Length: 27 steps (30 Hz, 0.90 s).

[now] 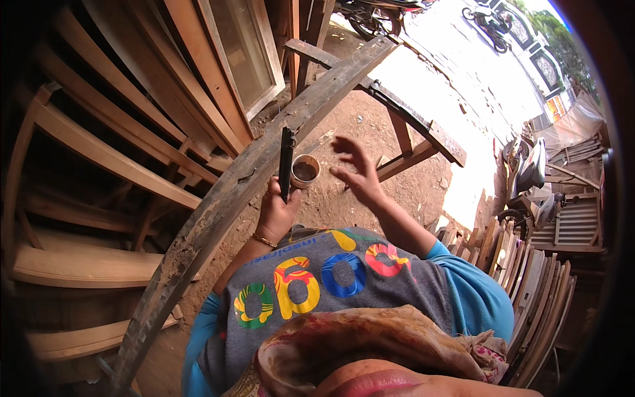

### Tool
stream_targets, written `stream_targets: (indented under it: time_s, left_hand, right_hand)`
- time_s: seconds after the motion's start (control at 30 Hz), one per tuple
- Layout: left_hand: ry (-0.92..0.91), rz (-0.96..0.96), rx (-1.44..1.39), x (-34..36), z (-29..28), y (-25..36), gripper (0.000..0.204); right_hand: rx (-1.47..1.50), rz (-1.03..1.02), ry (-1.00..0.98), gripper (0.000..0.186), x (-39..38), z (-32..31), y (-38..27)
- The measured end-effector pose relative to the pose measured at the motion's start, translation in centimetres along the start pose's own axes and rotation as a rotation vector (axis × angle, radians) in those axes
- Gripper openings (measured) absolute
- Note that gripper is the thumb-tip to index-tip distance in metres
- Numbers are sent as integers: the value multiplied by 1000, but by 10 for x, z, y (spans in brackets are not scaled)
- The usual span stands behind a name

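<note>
My left hand (275, 210) is closed around the lower end of a slim black object (286, 159), seen edge-on and standing roughly upright; its kind is unclear. Right beside it, against the same hand, is a small round cup (305, 172) with a pale rim and something brown inside. The cup seems held by that hand too, though the grip under it is hidden. To the right of the cup, my right hand (357, 173) is raised with its fingers apart and nothing in it, slightly blurred. A long weathered wooden beam (245, 173) runs just left of my left hand.
The beam rests across a wooden trestle (413, 124) ahead. Curved wooden pieces and frames (119, 172) crowd the left side. Stacked boards (529, 291) lean at the right. Motorbikes (489, 26) stand beyond, near a sunlit pavement. Bare earth (350, 205) lies below my hands.
</note>
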<state>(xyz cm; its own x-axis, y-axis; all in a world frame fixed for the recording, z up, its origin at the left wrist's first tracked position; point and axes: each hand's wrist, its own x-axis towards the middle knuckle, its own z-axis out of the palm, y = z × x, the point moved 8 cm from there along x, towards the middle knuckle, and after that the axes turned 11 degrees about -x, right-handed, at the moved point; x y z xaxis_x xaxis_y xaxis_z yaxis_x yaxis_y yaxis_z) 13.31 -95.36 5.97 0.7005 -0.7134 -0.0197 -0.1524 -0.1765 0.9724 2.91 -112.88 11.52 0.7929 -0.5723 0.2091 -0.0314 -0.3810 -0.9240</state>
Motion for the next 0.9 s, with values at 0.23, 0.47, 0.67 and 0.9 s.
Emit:
stream_targets:
  time_s: [0.23, 0.47, 0.67, 0.9]
  left_hand:
    - [-82, 154, 197, -14, 25, -5, 61]
    - [371, 287, 528, -80, -138, 27, 65]
    - [600, 91, 739, -197, -308, -25, 76]
    - [305, -298, 964, -280, -377, -113, 108]
  right_hand:
    - [957, 539, -147, 31, -24, 115, 35]
    - [847, 420, 21, 38, -30, 84, 31]
    - [437, 218, 253, 41, -13, 72, -26]
    - [520, -147, 245, 61, -5, 133, -100]
